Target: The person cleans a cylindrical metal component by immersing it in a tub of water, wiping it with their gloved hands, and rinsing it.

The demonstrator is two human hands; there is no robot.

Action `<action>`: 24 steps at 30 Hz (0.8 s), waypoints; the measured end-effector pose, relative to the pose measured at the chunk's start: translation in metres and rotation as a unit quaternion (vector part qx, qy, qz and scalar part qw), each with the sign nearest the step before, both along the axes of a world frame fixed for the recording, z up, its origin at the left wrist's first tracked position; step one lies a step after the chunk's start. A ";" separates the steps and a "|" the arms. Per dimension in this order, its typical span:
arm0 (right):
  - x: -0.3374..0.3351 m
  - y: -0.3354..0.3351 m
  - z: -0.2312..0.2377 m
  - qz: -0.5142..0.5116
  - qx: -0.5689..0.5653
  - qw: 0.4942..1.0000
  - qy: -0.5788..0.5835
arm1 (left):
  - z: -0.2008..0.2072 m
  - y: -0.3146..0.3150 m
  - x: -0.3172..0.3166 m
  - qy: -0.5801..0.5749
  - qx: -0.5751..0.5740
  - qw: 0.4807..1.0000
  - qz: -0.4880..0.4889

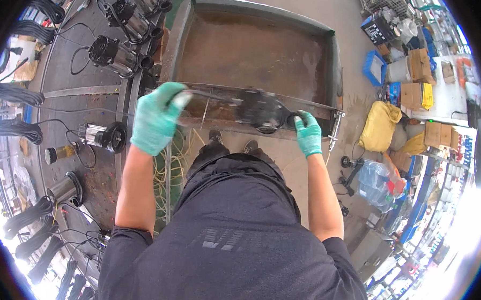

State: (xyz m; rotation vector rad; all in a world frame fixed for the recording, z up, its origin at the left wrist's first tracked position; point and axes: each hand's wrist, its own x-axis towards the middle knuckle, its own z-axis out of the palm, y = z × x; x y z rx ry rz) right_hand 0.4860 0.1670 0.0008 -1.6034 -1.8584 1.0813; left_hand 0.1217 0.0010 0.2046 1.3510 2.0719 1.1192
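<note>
Across a dark shirt [256, 276] runs faint lettering [220, 239]. Beyond, a blurred pump [257, 109] sits between left hand [157, 122], curled around cable [213, 96], and right hand [309, 136], clasping its black end [291, 120].

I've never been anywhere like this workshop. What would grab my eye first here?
Probably the two bright green gloves in the middle: the right hand grips a blurred black pump at the near edge of a big metal tank with a brown inside, while the left hand is blurred beside it. Next, the shiny steel pumps along the left, then the yellow sack on the right.
</note>
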 end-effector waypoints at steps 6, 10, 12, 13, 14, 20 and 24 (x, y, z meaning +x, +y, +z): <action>0.022 0.005 -0.071 0.043 0.063 0.996 -0.050 | -0.017 0.044 0.057 0.145 0.092 0.979 -0.107; 0.030 0.010 -0.074 0.083 -0.014 0.996 0.025 | -0.009 0.044 0.050 0.137 0.066 0.982 -0.108; 0.037 0.014 -0.062 0.132 -0.038 0.990 0.042 | -0.009 0.039 0.045 0.150 0.089 0.981 -0.084; -0.001 0.011 -0.002 0.011 -0.318 0.948 0.006 | -0.011 0.028 0.034 0.159 0.092 0.982 -0.050; 0.021 0.017 -0.010 0.051 -0.263 0.963 -0.004 | -0.006 0.027 0.028 0.135 0.100 0.985 -0.033; -0.090 0.001 0.070 0.246 -0.216 0.944 0.045 | 0.014 -0.041 -0.061 0.164 0.011 0.978 0.128; -0.230 -0.048 0.122 0.295 -0.303 0.896 0.134 | 0.055 -0.088 -0.134 0.276 0.021 0.924 0.262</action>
